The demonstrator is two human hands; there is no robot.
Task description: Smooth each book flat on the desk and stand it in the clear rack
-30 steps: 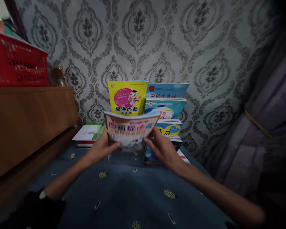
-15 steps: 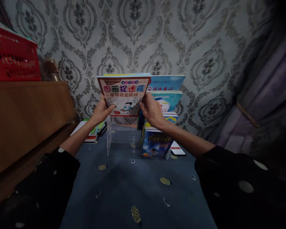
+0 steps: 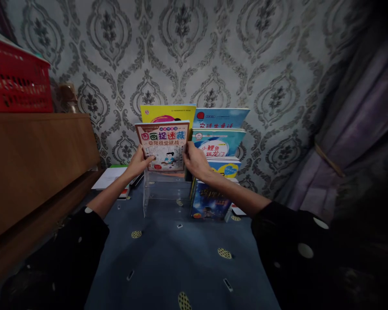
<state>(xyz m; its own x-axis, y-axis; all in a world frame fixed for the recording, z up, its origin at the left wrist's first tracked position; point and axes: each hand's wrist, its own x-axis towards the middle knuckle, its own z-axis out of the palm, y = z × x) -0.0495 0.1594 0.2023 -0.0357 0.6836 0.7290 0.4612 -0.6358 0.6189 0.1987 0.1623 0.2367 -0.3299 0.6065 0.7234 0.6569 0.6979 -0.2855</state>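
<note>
Between my two hands is a picture book with a reddish-brown top and colourful Chinese title, held upright by its side edges. My left hand grips its left edge, thumb across the front cover. On the opposite edge is my right hand, fingers partly hidden by the book. A clear tiered rack stands below and around it. Behind the book rises a yellow book. To the right, the rack bears a blue book, a teal book and a dark blue book in front.
The rack stands on a dark blue patterned cloth against a patterned wall. Several books or papers lie at the left beside a wooden cabinet with a red basket on top. A purple curtain hangs at the right.
My hands have lowered the picture book and brought it slightly left. More of the yellow book behind it now shows above its top edge, and the teal book's cover is less covered.
</note>
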